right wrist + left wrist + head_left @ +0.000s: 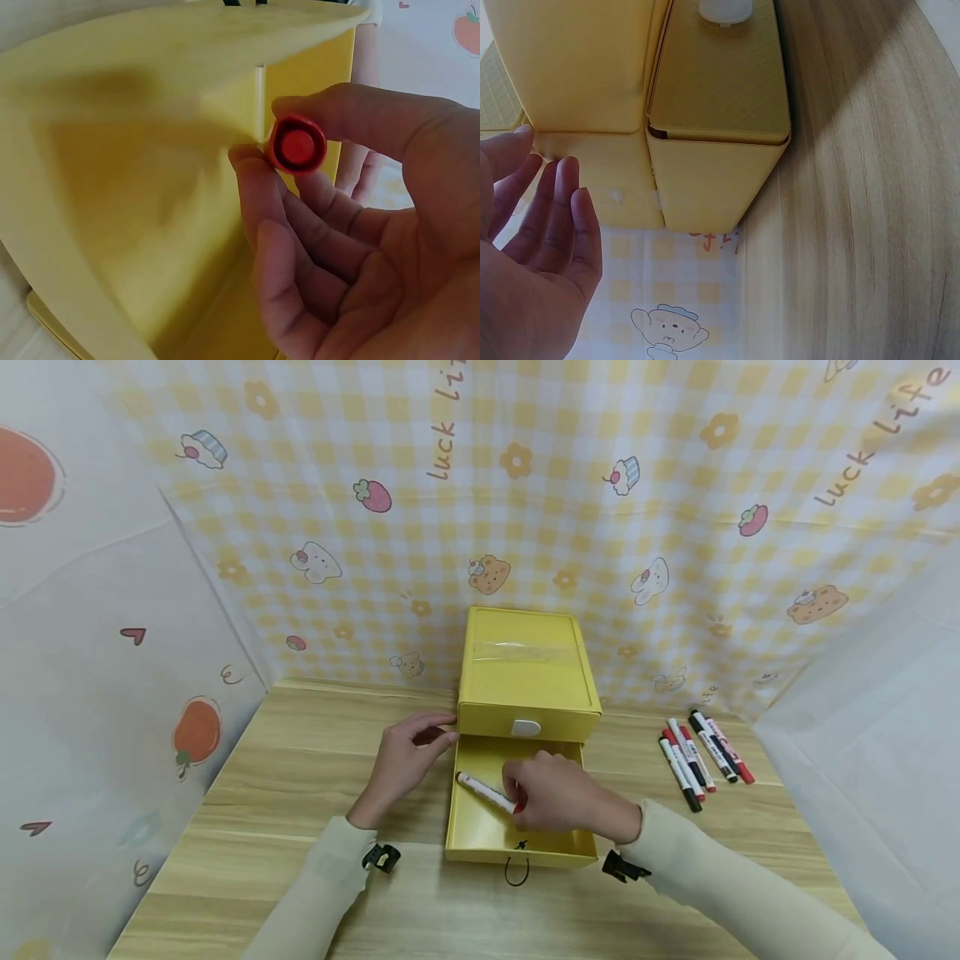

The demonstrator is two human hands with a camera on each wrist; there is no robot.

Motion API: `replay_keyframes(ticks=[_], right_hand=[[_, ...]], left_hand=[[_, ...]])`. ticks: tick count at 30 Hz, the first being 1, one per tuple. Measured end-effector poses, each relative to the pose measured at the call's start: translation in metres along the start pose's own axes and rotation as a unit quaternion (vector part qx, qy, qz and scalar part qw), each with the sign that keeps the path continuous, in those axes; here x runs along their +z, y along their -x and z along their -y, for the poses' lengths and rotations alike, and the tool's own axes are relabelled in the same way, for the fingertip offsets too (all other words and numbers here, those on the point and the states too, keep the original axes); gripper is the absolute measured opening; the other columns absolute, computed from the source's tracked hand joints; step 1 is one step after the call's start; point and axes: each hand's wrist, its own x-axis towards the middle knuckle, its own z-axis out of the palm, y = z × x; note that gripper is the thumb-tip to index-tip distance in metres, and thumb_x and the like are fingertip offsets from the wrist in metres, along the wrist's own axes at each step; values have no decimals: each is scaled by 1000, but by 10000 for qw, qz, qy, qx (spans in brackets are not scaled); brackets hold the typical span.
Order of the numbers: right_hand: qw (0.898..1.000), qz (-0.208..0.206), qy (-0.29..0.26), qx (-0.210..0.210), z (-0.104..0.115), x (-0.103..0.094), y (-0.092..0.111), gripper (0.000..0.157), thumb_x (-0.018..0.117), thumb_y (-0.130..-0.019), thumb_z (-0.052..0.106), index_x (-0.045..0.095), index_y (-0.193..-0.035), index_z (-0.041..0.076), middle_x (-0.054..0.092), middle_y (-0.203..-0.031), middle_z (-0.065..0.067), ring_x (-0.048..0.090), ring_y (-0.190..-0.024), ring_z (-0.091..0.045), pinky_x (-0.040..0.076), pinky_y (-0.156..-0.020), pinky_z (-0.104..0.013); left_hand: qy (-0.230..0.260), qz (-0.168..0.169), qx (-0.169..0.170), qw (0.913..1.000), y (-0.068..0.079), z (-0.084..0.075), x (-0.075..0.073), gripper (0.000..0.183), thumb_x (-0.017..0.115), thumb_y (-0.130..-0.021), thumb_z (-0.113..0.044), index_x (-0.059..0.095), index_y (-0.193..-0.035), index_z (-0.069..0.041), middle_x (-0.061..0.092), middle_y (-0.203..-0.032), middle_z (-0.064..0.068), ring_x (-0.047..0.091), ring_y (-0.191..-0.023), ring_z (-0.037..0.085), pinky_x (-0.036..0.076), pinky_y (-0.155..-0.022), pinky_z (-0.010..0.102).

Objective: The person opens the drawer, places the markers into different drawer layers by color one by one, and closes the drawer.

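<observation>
A yellow two-tier drawer box [525, 681] stands on the wooden table, its lower drawer [476, 833] pulled out toward me. Inside that drawer my right hand [551, 789] pinches a white marker with a red end [483, 791] between thumb and fingers. The marker slants toward the drawer's left wall, and its round red end [300, 146] faces the right wrist camera. My left hand [408, 760] is at the left side of the box, fingers extended and fingertips right at its edge. In the left wrist view, the left hand [544, 240] has relaxed, slightly bent fingers around nothing.
Several black and red markers [705, 756] lie in a loose group on the table to the right. A white tab [527, 727] marks the upper drawer's front, and a dark loop [516, 872] hangs from the lower one. A checked cloth [360, 585] hangs behind.
</observation>
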Motion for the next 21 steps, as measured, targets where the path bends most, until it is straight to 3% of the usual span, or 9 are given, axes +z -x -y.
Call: replay_keyframes(ticks=[8,16,21], right_hand=[[9991,227,-317,-184,0,1,1,30,92,-84,10,63,-84,19,66,-72,18,61,-64,2,52,-60,-26],[9979,-4,-541,-364,-3,0,8,26,88,-83,8,64,-83,18,59,-69,16,52,-61,0,46,-57,-23],[9949,-430,-719,-557,-10,-1,16,26,85,-85,5,63,-81,19,59,-72,17,54,-64,1,49,-60,-23]], left_hand=[[53,-12,-13,10000,0,-1,0,26,84,-100,-7,81,-125,-2,80,-122,11,78,-100,25,65,-90,36],[62,1,17,10000,0,0,0,26,83,-100,-7,81,-125,-1,79,-122,12,78,-99,25,65,-89,38],[53,-3,27,10000,1,0,0,26,84,-100,-7,81,-125,-2,79,-122,11,78,-100,27,65,-90,39]])
